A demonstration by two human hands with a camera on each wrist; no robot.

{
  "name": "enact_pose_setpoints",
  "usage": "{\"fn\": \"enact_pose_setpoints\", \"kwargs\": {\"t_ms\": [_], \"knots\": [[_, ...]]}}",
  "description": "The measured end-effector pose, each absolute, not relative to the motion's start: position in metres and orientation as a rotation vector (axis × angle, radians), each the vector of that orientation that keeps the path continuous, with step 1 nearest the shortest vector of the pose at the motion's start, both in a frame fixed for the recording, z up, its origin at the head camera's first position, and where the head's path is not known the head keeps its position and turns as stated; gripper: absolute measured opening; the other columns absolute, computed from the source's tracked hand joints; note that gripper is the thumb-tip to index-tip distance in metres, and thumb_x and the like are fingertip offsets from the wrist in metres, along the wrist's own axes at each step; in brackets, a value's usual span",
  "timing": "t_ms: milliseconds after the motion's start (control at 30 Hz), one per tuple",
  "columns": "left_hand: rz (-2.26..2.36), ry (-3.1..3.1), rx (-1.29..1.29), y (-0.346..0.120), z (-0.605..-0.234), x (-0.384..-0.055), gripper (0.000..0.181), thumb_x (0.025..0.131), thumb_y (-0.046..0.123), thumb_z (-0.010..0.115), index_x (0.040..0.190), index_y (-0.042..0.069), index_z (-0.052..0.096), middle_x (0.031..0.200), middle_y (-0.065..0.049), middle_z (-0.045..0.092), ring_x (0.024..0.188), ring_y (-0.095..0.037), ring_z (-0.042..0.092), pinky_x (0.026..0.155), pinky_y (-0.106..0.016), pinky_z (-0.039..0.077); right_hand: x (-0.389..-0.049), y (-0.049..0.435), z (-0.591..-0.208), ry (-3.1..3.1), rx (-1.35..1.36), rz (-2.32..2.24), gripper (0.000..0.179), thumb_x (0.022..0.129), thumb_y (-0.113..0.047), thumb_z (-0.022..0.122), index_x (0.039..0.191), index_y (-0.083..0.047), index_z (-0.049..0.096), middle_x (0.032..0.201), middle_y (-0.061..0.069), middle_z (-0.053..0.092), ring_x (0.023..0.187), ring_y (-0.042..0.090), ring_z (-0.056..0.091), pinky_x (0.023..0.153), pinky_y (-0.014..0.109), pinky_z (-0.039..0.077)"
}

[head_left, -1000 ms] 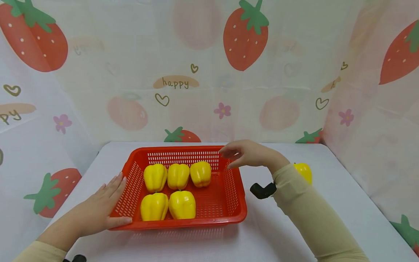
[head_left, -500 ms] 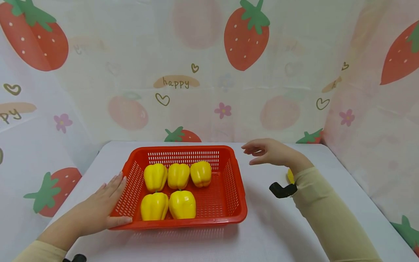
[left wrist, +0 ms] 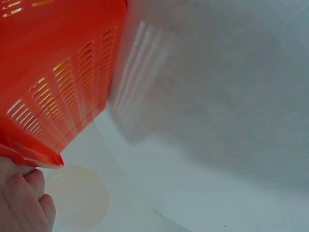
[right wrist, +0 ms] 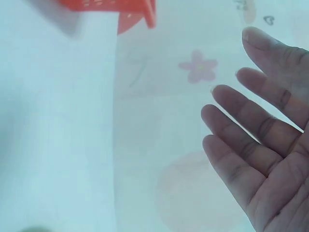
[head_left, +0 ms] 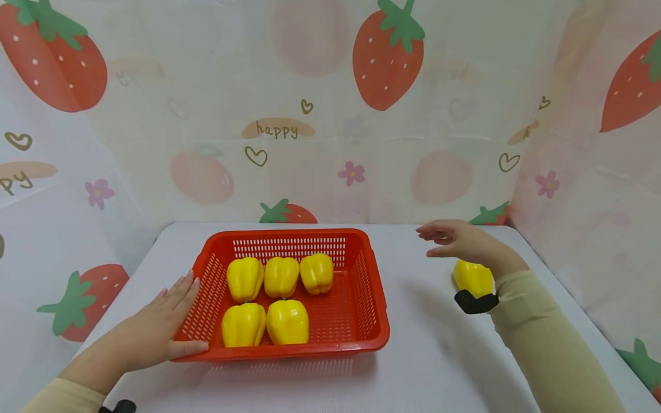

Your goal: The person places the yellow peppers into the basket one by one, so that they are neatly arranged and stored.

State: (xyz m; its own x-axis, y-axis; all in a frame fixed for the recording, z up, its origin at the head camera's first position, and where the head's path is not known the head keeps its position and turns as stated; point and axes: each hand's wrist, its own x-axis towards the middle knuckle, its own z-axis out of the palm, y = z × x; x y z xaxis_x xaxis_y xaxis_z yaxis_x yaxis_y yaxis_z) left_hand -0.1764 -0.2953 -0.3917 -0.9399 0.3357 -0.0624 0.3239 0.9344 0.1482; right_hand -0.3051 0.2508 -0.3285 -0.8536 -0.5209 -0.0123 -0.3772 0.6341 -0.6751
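Note:
A red plastic basket (head_left: 356, 347) with slotted walls holds several yellow bell peppers (head_left: 281, 278), in a back row and a front row. My left hand (head_left: 155, 327) rests on the basket's left rim, fingers straight along the side and thumb by the front corner. In the left wrist view, that hand (left wrist: 24, 200) is right at the rim. To the right of the basket, my right hand (head_left: 465, 244) hovers above the table with its fingers loosely bent and nothing in them. Partly behind that wrist sits a lone yellow bell pepper (head_left: 472, 278).
The white table (head_left: 413, 367) carries the basket and the lone pepper. Strawberry-printed cloth (head_left: 330, 115) hangs along the back and both sides. A black wrist-camera mount (head_left: 476, 302) sticks out beneath my right wrist, close to the lone pepper in the head view.
My right hand has moved right, from above the basket's right rim to over the table. The lone pepper shows on the other side of my sleeve now. Left hand and basket stay put.

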Motion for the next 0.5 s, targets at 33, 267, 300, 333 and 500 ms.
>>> {"fn": "enact_pose_setpoints", "kwargs": {"t_ms": [33,267,300,333,500], "knots": [[0.206,3.005,0.515,-0.295,-0.392,-0.176,0.115,0.067,0.074,0.055,0.145,0.0,0.016,0.149,-0.021,0.014,0.135,-0.039,0.015,0.104,-0.06,0.019,-0.306,0.255,-0.33,2.665,-0.726,-1.014,0.054,0.079,-0.033,0.07,0.126,-0.01,0.053,0.126,0.009,0.054,0.117,0.027,0.051,0.099,0.043,0.039],[0.212,3.011,0.531,-0.296,-0.393,-0.177,0.113,0.068,0.072,0.056,0.145,0.0,0.015,0.149,-0.022,0.014,0.135,-0.039,0.015,0.104,-0.06,0.019,-0.308,0.281,-0.342,2.755,-0.607,-0.93,0.059,0.078,-0.04,0.07,0.126,-0.011,0.053,0.128,0.012,0.053,0.118,0.029,0.049,0.097,0.046,0.04],[0.21,3.013,0.537,-0.296,-0.393,-0.177,0.113,0.068,0.072,0.056,0.145,0.0,0.015,0.149,-0.022,0.014,0.134,-0.039,0.015,0.104,-0.06,0.019,-0.308,0.284,-0.344,2.765,-0.594,-0.917,0.061,0.077,-0.043,0.069,0.126,-0.011,0.053,0.128,0.012,0.053,0.118,0.029,0.049,0.097,0.046,0.04],[0.211,3.014,0.542,-0.296,-0.393,-0.177,0.113,0.069,0.072,0.056,0.145,0.0,0.015,0.149,-0.022,0.014,0.134,-0.039,0.015,0.103,-0.06,0.019,-0.308,0.287,-0.345,2.77,-0.582,-0.914,0.061,0.077,-0.043,0.069,0.126,-0.011,0.053,0.128,0.012,0.053,0.118,0.029,0.049,0.097,0.046,0.04],[0.208,3.015,0.539,-0.296,-0.393,-0.177,0.113,0.069,0.071,0.056,0.145,0.0,0.015,0.149,-0.022,0.014,0.134,-0.039,0.016,0.104,-0.06,0.019,-0.309,0.299,-0.351,2.8,-0.563,-0.889,0.061,0.079,-0.043,0.068,0.126,-0.008,0.053,0.126,0.014,0.054,0.117,0.033,0.049,0.097,0.049,0.039]]}}
